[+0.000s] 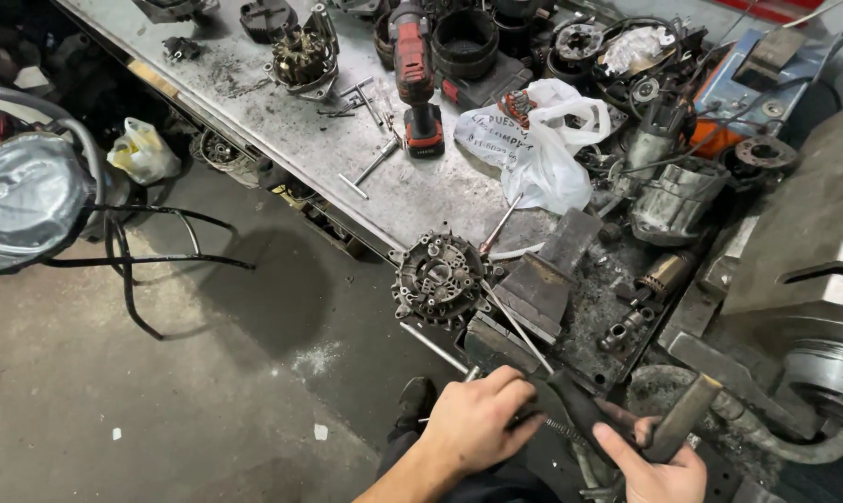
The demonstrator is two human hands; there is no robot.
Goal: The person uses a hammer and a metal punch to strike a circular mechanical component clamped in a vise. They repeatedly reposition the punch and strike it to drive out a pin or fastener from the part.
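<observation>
While both hands grip, left hand (477,421) clamps screwdriver (571,407) — pointing up-left, right hand (659,466) clutches hammer handle (684,416).

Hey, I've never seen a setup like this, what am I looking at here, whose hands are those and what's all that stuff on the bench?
This is one picture from a camera worn on a person's head, looking down at their own bare hands in a workshop. The left hand grips a black tool handle; the right hand holds a wooden handle. Above them a round metal alternator housing sits at the edge of a grey metal workbench, beside a bench vise. Farther back lie a red cordless drill, a white plastic bag and many greasy metal parts.
</observation>
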